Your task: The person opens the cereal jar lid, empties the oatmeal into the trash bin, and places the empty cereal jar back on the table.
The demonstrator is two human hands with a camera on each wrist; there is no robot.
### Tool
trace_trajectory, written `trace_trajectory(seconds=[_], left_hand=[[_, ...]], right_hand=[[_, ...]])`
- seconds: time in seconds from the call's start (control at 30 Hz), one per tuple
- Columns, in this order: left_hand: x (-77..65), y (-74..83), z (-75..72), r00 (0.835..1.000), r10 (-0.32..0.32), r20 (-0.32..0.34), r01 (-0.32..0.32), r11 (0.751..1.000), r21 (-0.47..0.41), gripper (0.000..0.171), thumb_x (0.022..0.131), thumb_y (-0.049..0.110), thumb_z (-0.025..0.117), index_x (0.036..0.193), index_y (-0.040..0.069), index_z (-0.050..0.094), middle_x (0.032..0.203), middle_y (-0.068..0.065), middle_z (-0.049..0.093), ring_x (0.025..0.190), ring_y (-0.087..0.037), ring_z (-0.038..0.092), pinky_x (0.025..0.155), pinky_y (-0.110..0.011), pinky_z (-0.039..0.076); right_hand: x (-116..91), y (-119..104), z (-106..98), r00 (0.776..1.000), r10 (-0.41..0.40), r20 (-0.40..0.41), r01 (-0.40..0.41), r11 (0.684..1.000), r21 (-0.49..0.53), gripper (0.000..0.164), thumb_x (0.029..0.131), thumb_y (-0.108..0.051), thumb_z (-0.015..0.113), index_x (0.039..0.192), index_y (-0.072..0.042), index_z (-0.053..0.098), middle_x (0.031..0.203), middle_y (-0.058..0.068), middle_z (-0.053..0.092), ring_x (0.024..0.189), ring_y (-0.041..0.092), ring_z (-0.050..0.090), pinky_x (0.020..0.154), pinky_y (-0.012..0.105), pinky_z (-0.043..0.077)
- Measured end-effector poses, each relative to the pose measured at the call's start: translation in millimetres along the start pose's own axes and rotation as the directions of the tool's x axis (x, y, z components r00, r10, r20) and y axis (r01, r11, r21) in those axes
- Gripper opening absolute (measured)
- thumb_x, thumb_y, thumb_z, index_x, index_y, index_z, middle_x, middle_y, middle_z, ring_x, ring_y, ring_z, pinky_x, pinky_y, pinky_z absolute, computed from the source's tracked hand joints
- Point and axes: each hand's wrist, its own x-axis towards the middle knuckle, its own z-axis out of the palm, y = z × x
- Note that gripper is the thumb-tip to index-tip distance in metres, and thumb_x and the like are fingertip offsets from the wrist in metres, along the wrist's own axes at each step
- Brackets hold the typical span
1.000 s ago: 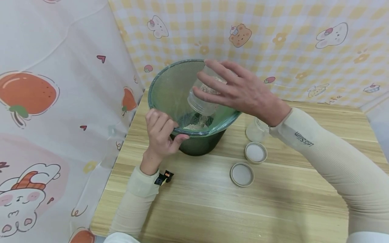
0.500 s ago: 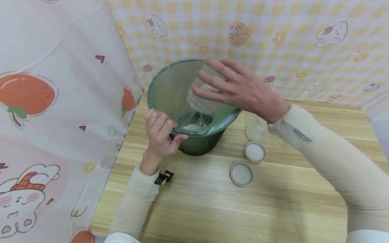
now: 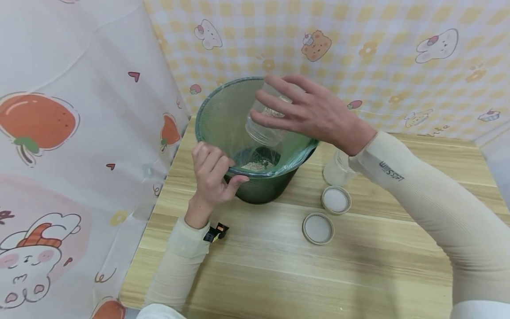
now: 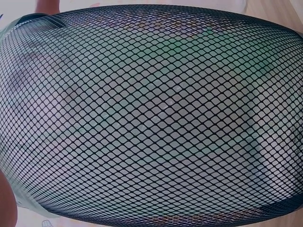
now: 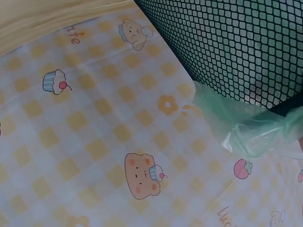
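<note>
A dark mesh wastebasket, lined with a thin green plastic bag, stands on the table. My left hand grips its near-left rim, thumb outside. Over the opening, my right hand holds a clear jar tipped mouth-down, with pale grainy stuff inside it. A small heap of the same pale grains lies at the bottom of the bag. The left wrist view is filled by the basket's mesh. In the right wrist view, mesh and the bag's folded edge show.
Right of the basket stands a second clear jar, partly behind the right wrist. Two round lids, one near that jar and one closer to me, lie on the wooden table. A patterned curtain hangs behind.
The right hand and its jar have shifted slightly left. The stream of grains under the jar's mouth has thinned out, and fewer grains show in the jar. The left hand stays on the rim.
</note>
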Motion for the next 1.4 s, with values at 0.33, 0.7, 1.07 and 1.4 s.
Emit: trace_trajectory(seconds=[0.33,0.7,1.07,1.4], left_hand=[[1.1,0.4,-1.1,1.000,0.003,0.002,-0.003,1.000,0.005,0.056,0.094,0.054,0.048,0.062,0.008,0.045,0.060,-0.006,0.040,0.060,-0.027,0.036,0.069,-0.045,0.026],[0.5,2.2,-0.6,1.000,0.009,-0.010,-0.009,1.000,0.000,0.056,0.094,0.053,0.049,0.061,0.008,0.045,0.059,-0.006,0.040,0.060,-0.026,0.035,0.068,-0.045,0.026],[0.5,2.4,0.7,1.000,0.015,-0.018,-0.015,1.000,0.001,0.056,0.094,0.053,0.049,0.061,0.008,0.045,0.059,-0.006,0.040,0.060,-0.026,0.036,0.068,-0.044,0.026],[1.2,2.5,3.5,1.000,0.013,-0.015,-0.013,1.000,0.002,0.055,0.094,0.053,0.049,0.062,0.008,0.045,0.060,-0.006,0.040,0.061,-0.027,0.036,0.069,-0.045,0.026]], right_hand=[[2.5,2.6,0.5,0.999,-0.017,-0.044,0.018,1.000,0.003,0.075,0.085,0.021,0.049,0.144,-0.021,0.032,0.141,0.012,0.038,0.134,0.033,0.032,0.102,0.041,0.034],[20.0,7.0,-19.5,0.856,0.340,-0.390,-0.341,0.937,0.069,0.057,0.086,0.007,0.056,0.132,-0.025,0.043,0.128,0.010,0.050,0.120,0.036,0.049,0.077,0.050,0.045],[4.6,-7.1,3.2,0.983,0.145,-0.110,-0.130,0.983,0.128,0.056,0.092,0.010,0.047,0.140,-0.018,0.039,0.134,0.016,0.047,0.125,0.037,0.044,0.078,0.044,0.045],[3.3,-6.6,4.2,0.985,0.135,-0.108,-0.122,0.985,0.124,0.054,0.093,0.012,0.044,0.138,-0.017,0.040,0.133,0.017,0.047,0.124,0.037,0.043,0.076,0.043,0.045]])
